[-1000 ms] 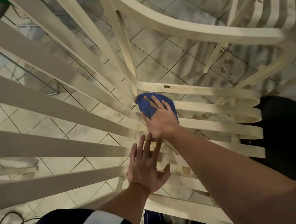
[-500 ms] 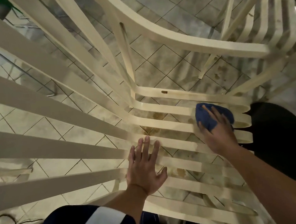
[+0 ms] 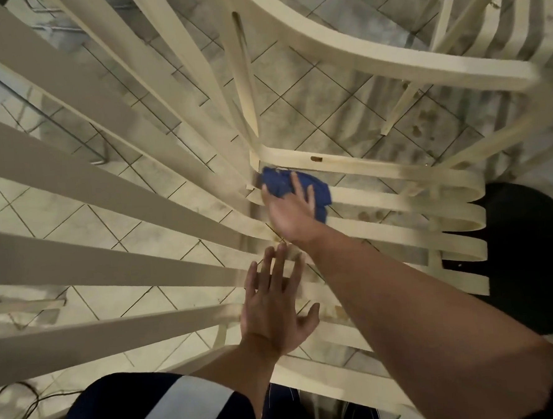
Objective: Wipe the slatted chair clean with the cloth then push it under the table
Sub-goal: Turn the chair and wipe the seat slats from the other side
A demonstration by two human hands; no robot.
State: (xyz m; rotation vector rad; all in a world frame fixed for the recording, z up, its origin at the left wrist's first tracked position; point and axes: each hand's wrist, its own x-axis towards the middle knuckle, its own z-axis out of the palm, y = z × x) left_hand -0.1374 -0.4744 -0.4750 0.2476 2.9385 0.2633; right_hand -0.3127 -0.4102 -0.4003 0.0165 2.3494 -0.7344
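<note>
Our right grip [image 3: 289, 210] lies flat with fingers straight and spread. It presses the blue cloth [image 3: 320, 192] onto the seat slats of the slatted chair [image 3: 397, 198] and clasps nothing. The cloth sits bunched under our fingertips on the far side of the seat, where the seat slats meet the back slats. Nearer to us than that grip, our left grip [image 3: 275, 309] rests released on the seat slats, palm down, fingers fanned. Left of both grips the back slats spread wide. Beneath them lies a stained tiled floor [image 3: 327, 109]. Right of the right grip, past the curled slat ends, we see a black round object [image 3: 530, 258].
</note>
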